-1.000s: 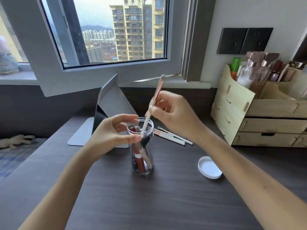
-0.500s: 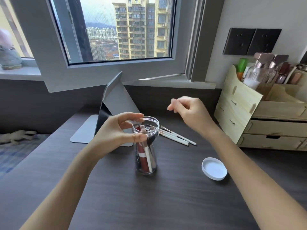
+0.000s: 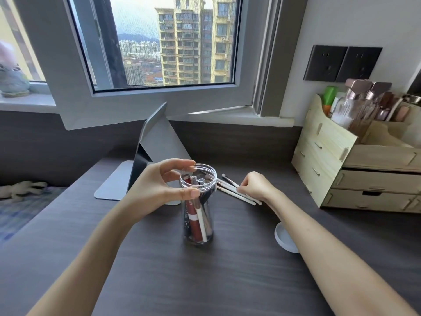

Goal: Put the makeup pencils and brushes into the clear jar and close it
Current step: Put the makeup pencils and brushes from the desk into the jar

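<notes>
A clear jar (image 3: 198, 224) stands open on the dark desk (image 3: 205, 281), holding a red tube, a white pencil and other sticks. My left hand (image 3: 159, 188) grips its rim with thumb and fingers. Behind and to the right of the jar lie a few white-handled makeup brushes (image 3: 230, 189) flat on the desk. My right hand (image 3: 255, 187) rests on them, fingertips pinched at their handles; whether one is lifted I cannot tell. The white lid (image 3: 282, 238) lies upside down on the desk, partly hidden under my right forearm.
A tilted grey mirror stand (image 3: 157, 142) sits just behind the jar. A wooden drawer organiser (image 3: 341, 169) with bottles fills the right side. An open window frame (image 3: 159, 103) overhangs the back of the desk.
My right hand dropped a long brush into the jar, pulled away empty, then came down onto the brushes lying on the desk. The left hand kept holding the jar's rim.
</notes>
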`<state>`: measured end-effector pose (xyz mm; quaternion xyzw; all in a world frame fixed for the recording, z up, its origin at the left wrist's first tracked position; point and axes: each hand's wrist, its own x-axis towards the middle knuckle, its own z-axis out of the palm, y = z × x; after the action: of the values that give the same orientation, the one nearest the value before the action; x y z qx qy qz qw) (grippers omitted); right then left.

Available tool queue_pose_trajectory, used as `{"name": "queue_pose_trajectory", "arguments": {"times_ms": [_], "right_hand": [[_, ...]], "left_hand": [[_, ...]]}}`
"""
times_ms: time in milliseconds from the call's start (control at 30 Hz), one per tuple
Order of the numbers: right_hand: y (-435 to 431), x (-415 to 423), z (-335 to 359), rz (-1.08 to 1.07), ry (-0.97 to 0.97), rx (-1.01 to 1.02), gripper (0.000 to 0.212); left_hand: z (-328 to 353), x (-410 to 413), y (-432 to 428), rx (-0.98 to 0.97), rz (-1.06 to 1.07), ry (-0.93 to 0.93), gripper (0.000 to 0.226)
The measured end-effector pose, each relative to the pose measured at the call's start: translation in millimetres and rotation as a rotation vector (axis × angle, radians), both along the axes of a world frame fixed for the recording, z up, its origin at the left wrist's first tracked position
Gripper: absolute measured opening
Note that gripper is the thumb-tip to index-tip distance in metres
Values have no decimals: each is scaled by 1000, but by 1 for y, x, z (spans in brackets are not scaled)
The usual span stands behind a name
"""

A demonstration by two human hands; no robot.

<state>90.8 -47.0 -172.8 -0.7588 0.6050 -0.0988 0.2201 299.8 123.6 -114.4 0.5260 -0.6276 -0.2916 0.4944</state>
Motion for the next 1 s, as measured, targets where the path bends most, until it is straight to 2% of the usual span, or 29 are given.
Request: {"name": "queue_pose_trajectory", "arguments": {"times_ms": [67, 133, 233, 300, 367, 400, 433, 500, 633, 733, 833, 900, 1000], "right_hand": [[-2, -4, -1, -46, -58, 6, 26], [-1, -10, 2, -114, -249, 16, 23], [12, -18, 28, -176, -838, 114, 22], [30, -20, 55, -149, -1185, 110, 22], [56, -18, 82, -32, -1410, 67, 20], [69, -16, 93, 61, -1464, 41, 18], [84, -11, 103, 165, -1476, 23, 16], [107, 0, 113, 316, -1351, -59, 12], [120, 22, 109, 398, -799, -423, 1], [116, 28, 102, 417, -555, -468, 19], [116, 29, 97, 505, -352, -487, 18], [117, 28, 96, 554, -351, -455, 10], [118, 25, 102, 554, -621, -297, 9]], "left_hand": [[0, 0, 0, 0, 1, -3, 57], [0, 0, 1, 0, 3, -7, 58], [-1, 0, 1, -7, 2, -6, 61], [-1, 0, 0, -7, 4, -5, 61], [-2, 0, 0, -5, 4, -4, 60], [-2, 0, 0, -4, 3, -5, 60], [-2, 0, 0, -4, 2, -6, 60], [-1, -2, 0, -1, 0, -8, 57], [-1, -2, 0, -2, 3, -7, 60], [-2, -1, 0, -4, 1, 4, 66], [-1, -1, 0, -10, -7, -1, 60], [-1, -1, 0, -14, -8, 6, 55], [-1, -1, 0, -12, -6, 6, 56]]}}
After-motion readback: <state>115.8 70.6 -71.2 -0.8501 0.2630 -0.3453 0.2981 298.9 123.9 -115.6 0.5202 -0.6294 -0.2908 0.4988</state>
